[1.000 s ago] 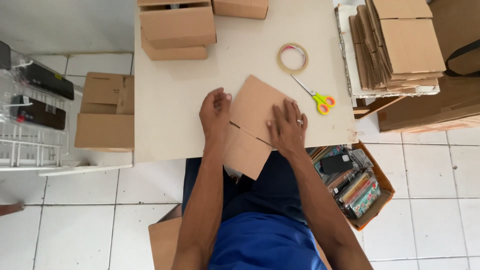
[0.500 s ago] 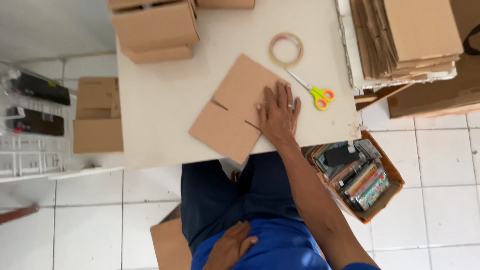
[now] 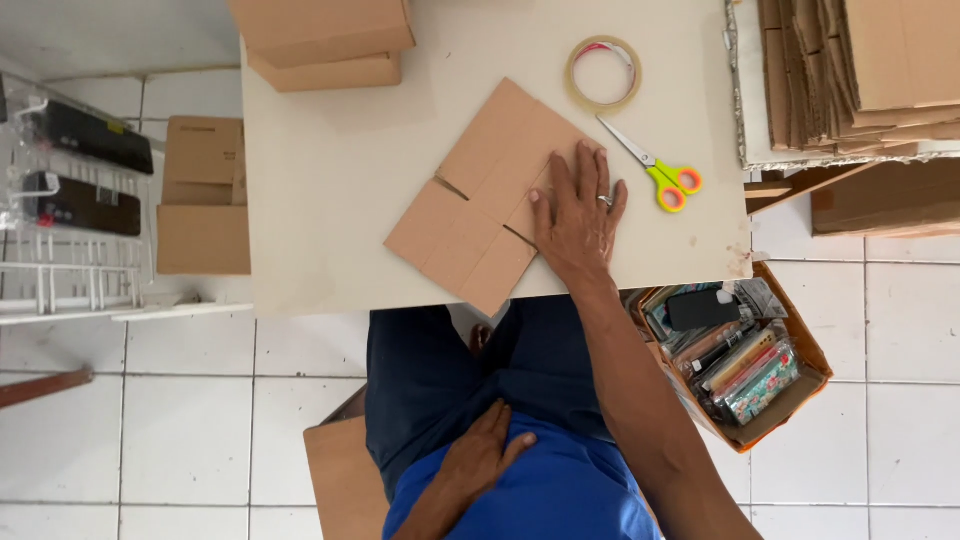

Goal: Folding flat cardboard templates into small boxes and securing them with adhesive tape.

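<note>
A flat, unfolded cardboard box blank lies tilted on the white table, one corner over the near edge. My right hand presses flat on its right part, fingers spread, a ring on one finger. My left hand rests against my blue shirt at my lap, off the table, holding nothing. Just right of my right hand lie scissors with yellow and orange handles. A roll of tape sits beyond them.
Folded cardboard boxes stand at the table's far left. A stack of flat cardboard lies at the right. On the tiled floor sit an orange box of packets, cardboard boxes and a white wire rack.
My left hand has left the cardboard blank and dropped to my lap. My right hand stays pressed on the blank. The view has shifted left.
</note>
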